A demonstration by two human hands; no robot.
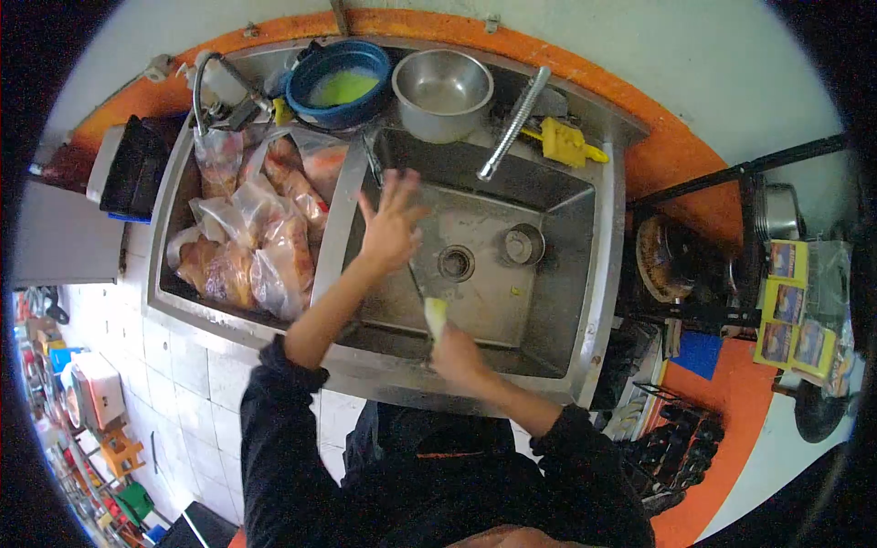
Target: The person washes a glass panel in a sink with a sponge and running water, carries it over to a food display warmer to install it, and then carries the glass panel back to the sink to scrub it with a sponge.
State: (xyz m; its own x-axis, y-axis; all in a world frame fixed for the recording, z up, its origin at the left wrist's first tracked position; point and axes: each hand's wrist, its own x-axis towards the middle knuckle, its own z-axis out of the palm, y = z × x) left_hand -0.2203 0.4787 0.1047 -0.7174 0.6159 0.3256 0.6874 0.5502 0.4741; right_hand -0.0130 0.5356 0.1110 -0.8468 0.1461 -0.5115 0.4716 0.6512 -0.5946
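Note:
My left hand is over the left side of the sink basin, its fingers spread and slightly blurred, with nothing visible in it. Closer to me, my right hand is closed around what looks like a knife with a pale yellow-green handle. A thin dark blade seems to run from the handle up toward my left hand. On the basin floor, a small round metal cup stands to the right of the drain.
Bagged meat fills the left basin. A blue tub with greenish contents, a metal pot and yellow brushes line the back ledge. A flexible spout overhangs the basin. A black rack stands on the right.

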